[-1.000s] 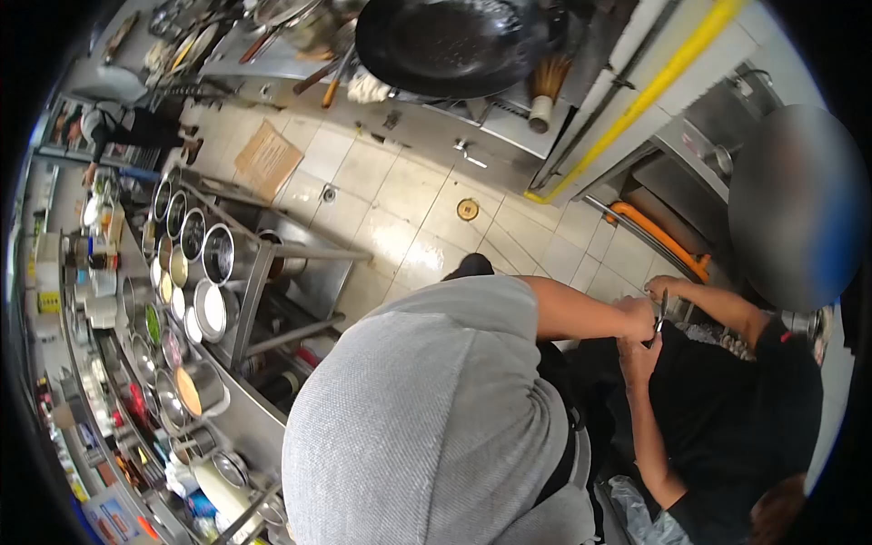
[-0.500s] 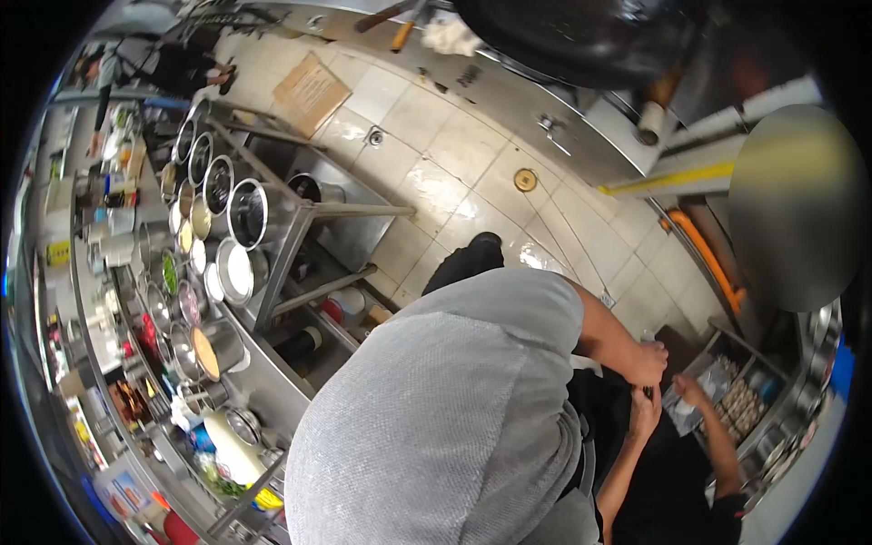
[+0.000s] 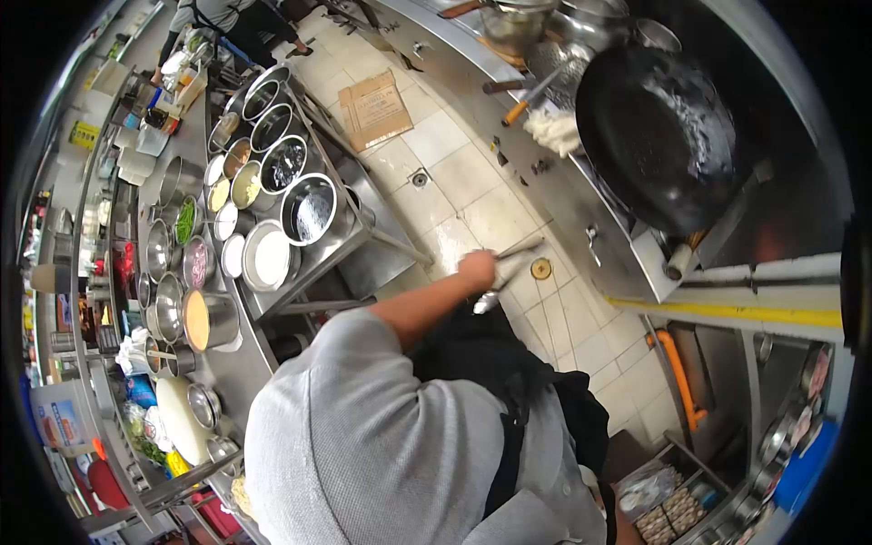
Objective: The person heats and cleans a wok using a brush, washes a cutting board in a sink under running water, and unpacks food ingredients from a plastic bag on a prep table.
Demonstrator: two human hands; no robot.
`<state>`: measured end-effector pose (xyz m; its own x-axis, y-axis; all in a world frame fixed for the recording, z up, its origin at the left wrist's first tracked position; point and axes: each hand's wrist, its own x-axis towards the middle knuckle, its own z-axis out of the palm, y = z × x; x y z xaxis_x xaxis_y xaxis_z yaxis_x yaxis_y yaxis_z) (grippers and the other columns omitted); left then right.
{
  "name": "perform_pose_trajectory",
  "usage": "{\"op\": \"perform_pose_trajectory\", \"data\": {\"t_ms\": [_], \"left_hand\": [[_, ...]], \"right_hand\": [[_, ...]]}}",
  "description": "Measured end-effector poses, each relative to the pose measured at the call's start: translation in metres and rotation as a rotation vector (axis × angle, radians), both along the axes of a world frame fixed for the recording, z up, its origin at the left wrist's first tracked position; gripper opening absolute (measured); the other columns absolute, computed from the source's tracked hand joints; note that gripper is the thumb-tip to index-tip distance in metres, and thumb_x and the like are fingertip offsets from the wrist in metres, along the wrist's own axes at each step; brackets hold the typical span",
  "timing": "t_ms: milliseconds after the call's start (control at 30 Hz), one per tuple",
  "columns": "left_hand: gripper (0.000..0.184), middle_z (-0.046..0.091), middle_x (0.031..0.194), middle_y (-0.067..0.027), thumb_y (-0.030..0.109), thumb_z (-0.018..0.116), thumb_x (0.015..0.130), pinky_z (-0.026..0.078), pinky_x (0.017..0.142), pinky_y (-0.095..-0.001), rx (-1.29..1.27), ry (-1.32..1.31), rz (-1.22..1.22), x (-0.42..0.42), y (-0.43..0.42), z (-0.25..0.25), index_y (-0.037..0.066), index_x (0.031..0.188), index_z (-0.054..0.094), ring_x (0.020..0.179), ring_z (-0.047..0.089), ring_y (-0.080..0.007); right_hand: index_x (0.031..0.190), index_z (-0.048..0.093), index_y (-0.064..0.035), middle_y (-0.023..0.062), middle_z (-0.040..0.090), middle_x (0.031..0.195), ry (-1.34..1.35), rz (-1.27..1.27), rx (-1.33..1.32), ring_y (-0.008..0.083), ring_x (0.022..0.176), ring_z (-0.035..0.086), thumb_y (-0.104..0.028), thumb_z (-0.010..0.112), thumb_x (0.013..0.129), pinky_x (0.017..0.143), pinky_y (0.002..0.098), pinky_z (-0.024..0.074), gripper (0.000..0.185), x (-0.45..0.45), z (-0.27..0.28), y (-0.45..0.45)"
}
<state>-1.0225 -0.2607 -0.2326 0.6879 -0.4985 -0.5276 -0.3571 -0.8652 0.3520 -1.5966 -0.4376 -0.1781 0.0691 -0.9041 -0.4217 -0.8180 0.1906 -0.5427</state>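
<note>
My left hand (image 3: 477,271) reaches out from a grey sleeve over the tiled floor, its fingers closed. A long, thin, greyish thing (image 3: 520,249) sticks out from the fist, smeared by motion, so its kind cannot be told. Just below the fist shows a small shiny silver-white piece (image 3: 486,302); whether it belongs to the same thing is unclear. Black apron cloth (image 3: 463,350) hangs beneath that arm. At the bottom edge a bit of my right forearm (image 3: 627,530) shows; the hand itself is outside the picture.
A steel table (image 3: 300,291) with several pots and bowls stands left. At upper right a black wok (image 3: 654,136) sits on the stove. Cardboard (image 3: 375,109) lies on the floor. Crates of egg-like items (image 3: 668,513) are lower right. Another person (image 3: 236,27) stands at the far upper left.
My left hand has swung left, away from my right hand near the crates. My right hand has left the picture. The nearby person at the right is no longer visible.
</note>
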Motion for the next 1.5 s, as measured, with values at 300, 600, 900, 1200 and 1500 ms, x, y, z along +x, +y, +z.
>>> {"op": "perform_pose_trajectory", "data": {"t_ms": [300,600,900,1200,1500], "left_hand": [[0.015,0.062,0.075,-0.0199,0.007,0.050,0.080,0.047,0.047,-0.0417,-1.144,0.218,1.633,0.402,0.067,-0.105,-0.007,0.082,0.056,0.058,0.062,-0.0309],[0.007,0.054,0.065,-0.0125,-0.003,0.041,0.081,0.051,0.055,-0.0401,-1.644,0.064,1.887,0.782,0.235,-0.033,-0.002,0.080,0.048,0.058,0.058,-0.0240],[0.006,0.051,0.081,-0.0091,0.007,0.048,0.093,0.048,0.057,-0.0312,-1.728,-0.031,1.726,0.900,0.379,-0.065,0.003,0.093,0.054,0.068,0.051,-0.0192],[0.026,0.060,0.097,-0.0178,0.004,0.056,0.087,0.050,0.059,-0.0379,-1.362,-0.639,1.697,0.910,0.383,-0.074,0.008,0.113,0.055,0.076,0.060,-0.0285],[0.075,0.052,0.063,-0.0035,0.000,0.051,0.081,0.027,0.033,-0.0272,-1.566,-0.619,1.630,0.882,0.366,-0.003,0.017,0.148,0.022,0.038,0.042,-0.0129]], "right_hand": [[0.117,0.056,-0.0005,0.0137,0.061,0.110,0.031,0.178,0.101,0.0340,0.099,0.058,-0.004,0.055,0.083,0.088,0.0426,0.0471,0.034,0.326,-0.014,-0.064],[0.116,0.055,0.0006,0.0147,0.061,0.108,0.145,0.293,0.161,0.0337,0.097,0.059,-0.004,0.058,0.080,0.085,0.0422,0.0476,0.036,0.612,-0.006,-0.071],[0.115,0.055,0.0016,0.0158,0.061,0.105,0.225,0.339,0.220,0.0333,0.094,0.059,-0.004,0.061,0.077,0.083,0.0417,0.0482,0.039,0.719,-0.032,-0.074],[0.115,0.054,0.0027,0.0168,0.061,0.103,0.191,0.357,0.238,0.0330,0.091,0.060,-0.004,0.064,0.074,0.081,0.0413,0.0487,0.042,0.714,-0.047,-0.075],[0.114,0.053,0.0038,0.0179,0.061,0.101,0.154,0.369,0.239,0.0327,0.088,0.060,-0.004,0.068,0.071,0.079,0.0409,0.0493,0.046,0.706,-0.069,-0.075]]}}
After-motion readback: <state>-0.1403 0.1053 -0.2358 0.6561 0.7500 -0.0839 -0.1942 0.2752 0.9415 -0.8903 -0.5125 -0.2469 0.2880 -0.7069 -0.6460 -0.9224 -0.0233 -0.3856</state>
